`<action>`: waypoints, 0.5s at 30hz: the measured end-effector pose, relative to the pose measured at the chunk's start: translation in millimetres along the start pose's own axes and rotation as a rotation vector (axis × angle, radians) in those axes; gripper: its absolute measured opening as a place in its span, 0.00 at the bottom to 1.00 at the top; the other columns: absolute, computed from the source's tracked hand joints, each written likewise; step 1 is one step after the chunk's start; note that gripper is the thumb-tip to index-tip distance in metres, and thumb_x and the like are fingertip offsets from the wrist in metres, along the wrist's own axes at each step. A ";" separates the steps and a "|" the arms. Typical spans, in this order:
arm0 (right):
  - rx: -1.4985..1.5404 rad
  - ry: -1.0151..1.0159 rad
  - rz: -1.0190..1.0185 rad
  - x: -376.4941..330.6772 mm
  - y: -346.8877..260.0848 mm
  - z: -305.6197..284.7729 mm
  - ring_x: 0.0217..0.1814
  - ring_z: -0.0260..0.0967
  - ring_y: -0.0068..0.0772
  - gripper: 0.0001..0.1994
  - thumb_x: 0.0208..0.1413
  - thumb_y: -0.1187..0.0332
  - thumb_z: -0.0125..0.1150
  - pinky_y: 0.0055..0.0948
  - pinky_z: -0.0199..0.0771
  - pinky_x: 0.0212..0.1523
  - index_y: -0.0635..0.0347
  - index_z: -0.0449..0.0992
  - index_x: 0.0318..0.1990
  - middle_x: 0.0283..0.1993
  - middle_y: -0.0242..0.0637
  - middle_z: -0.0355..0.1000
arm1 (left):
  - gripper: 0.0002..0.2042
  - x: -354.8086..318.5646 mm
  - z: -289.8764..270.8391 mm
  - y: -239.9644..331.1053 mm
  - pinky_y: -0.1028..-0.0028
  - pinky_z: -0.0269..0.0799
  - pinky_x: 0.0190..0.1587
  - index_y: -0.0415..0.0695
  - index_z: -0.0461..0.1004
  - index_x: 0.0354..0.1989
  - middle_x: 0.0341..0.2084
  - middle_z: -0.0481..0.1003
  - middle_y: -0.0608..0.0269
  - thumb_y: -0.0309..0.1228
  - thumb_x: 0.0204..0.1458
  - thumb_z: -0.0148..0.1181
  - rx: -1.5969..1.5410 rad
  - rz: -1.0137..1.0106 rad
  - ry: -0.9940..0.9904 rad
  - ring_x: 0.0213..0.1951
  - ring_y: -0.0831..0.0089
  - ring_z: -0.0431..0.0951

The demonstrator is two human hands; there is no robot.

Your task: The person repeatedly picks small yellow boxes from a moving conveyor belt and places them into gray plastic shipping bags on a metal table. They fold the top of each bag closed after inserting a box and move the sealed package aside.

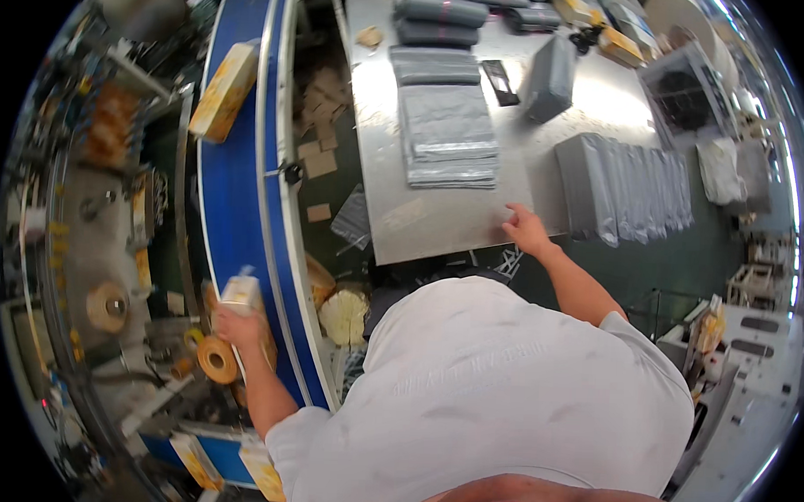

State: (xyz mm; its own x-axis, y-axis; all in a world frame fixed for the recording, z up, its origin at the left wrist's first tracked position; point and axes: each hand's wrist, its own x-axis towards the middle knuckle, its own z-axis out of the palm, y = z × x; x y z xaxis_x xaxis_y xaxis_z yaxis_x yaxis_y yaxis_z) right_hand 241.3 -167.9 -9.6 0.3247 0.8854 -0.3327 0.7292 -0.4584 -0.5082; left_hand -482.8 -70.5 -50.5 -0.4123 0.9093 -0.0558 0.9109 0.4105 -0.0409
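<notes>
At the left, my left hand (243, 327) grips a boxy white-and-yellow pack (242, 291) on the blue conveyor belt (236, 196). The fingers are closed on it, though the far side of the grip is hidden. My right hand (528, 231) hovers at the near edge of the metal table (447, 222), fingers apart and nothing in them. Ahead of that hand lies a stack of flat grey plastic bags (449, 133). To its right stands a row of upright filled grey bags (626, 188). Farther up the belt lies another yellow-and-white pack (225, 92).
On the table are a grey wrapped bundle (551, 77), a small black item (500, 83) and rolled grey bags (439, 22). Cardboard pieces (319, 160) litter the floor between belt and table. Left of the belt sit a tape roll (217, 360) and machinery.
</notes>
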 end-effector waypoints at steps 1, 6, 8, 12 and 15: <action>0.067 0.020 -0.011 -2.9 -8.9 -1.7 0.41 0.80 0.41 0.27 0.59 0.68 0.67 0.38 0.81 0.46 0.57 0.72 0.66 0.39 0.42 0.81 | 0.53 24.7 -32.9 21.9 0.49 0.68 0.63 0.40 0.53 0.77 0.59 0.73 0.42 0.46 0.44 0.77 -0.085 0.000 0.087 0.57 0.43 0.75; 0.414 0.035 -0.236 1.2 -54.8 3.7 0.40 0.78 0.30 0.25 0.61 0.69 0.66 0.32 0.79 0.45 0.56 0.73 0.67 0.41 0.36 0.80 | 0.50 53.6 -181.9 163.1 0.50 0.69 0.63 0.37 0.57 0.76 0.61 0.72 0.37 0.35 0.42 0.77 -0.661 0.617 0.393 0.60 0.40 0.74; 0.495 0.030 -0.320 11.1 -74.6 -1.1 0.47 0.78 0.31 0.27 0.62 0.69 0.67 0.32 0.78 0.49 0.55 0.71 0.69 0.48 0.37 0.79 | 0.52 34.7 -209.1 249.5 0.56 0.70 0.66 0.38 0.54 0.77 0.61 0.73 0.39 0.30 0.42 0.77 -0.883 0.762 0.208 0.62 0.47 0.75; 0.792 0.022 -0.409 24.6 -106.9 -21.3 0.63 0.73 0.36 0.32 0.62 0.69 0.68 0.33 0.73 0.62 0.53 0.66 0.74 0.60 0.42 0.76 | 0.50 -43.7 -183.1 415.2 0.64 0.69 0.67 0.41 0.46 0.81 0.68 0.68 0.48 0.25 0.51 0.72 -1.431 0.793 -0.464 0.64 0.61 0.73; 0.884 -0.071 -0.296 41.3 -108.6 -27.5 0.71 0.67 0.46 0.35 0.61 0.67 0.69 0.38 0.68 0.69 0.53 0.64 0.75 0.65 0.45 0.74 | 0.45 -75.2 -105.7 501.4 0.66 0.69 0.66 0.39 0.46 0.81 0.70 0.66 0.50 0.27 0.58 0.68 -1.454 0.608 -0.687 0.64 0.64 0.71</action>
State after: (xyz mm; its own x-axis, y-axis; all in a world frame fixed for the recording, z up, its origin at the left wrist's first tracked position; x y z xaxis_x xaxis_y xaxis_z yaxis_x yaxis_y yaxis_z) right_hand 192.1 -79.4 53.7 0.1398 0.9821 -0.1262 0.0440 -0.1335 -0.9901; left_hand 6.5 74.1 38.6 0.3937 0.9114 -0.1197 0.0309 0.1170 0.9927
